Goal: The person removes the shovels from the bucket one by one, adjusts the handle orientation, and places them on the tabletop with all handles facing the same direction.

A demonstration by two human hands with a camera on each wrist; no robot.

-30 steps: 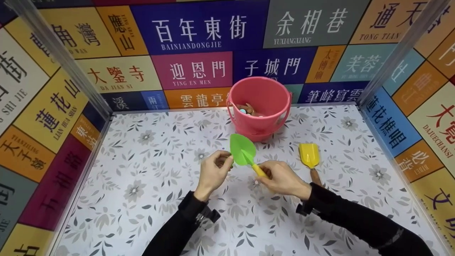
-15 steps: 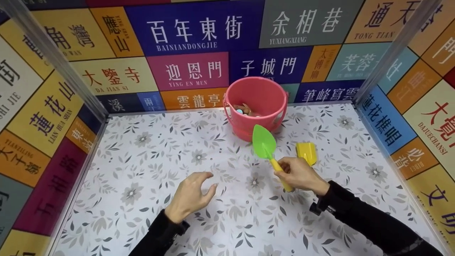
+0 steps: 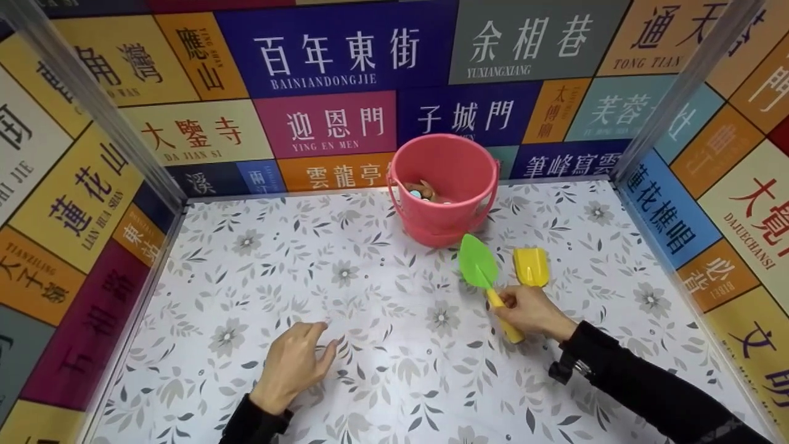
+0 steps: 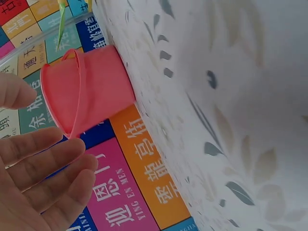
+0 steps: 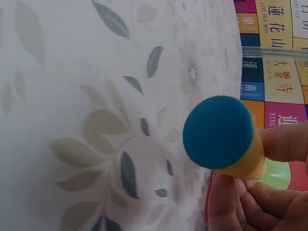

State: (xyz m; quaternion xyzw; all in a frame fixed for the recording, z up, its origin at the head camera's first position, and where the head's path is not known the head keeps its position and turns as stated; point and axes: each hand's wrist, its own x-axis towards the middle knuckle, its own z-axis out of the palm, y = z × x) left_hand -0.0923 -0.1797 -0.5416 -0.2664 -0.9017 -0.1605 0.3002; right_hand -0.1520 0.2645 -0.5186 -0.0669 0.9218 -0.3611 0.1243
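In the head view my right hand (image 3: 531, 311) pinches the yellow handle of a toy trowel (image 3: 478, 262) with a green pointed blade. The blade tilts up and away over the tablecloth, close to the bucket's base. From the right wrist, the trowel's round blue handle end (image 5: 219, 132) faces the camera, between thumb and fingers. My left hand (image 3: 294, 365) holds nothing; its fingers are relaxed and apart from the thumb. A small yellow shovel (image 3: 531, 266) lies just beyond my right hand, which hides its handle.
A pink bucket (image 3: 437, 217) stands against the back wall panel, with small brown and pale blue pieces inside. The left wrist view shows the bucket (image 4: 103, 89) beyond my left fingers. Sign-printed walls enclose the floral tablecloth (image 3: 370, 382) at left, back and right.
My left hand has come off the trowel's blade area and drawn back toward the lower left. My right hand has carried the trowel rightward, close to the yellow shovel.
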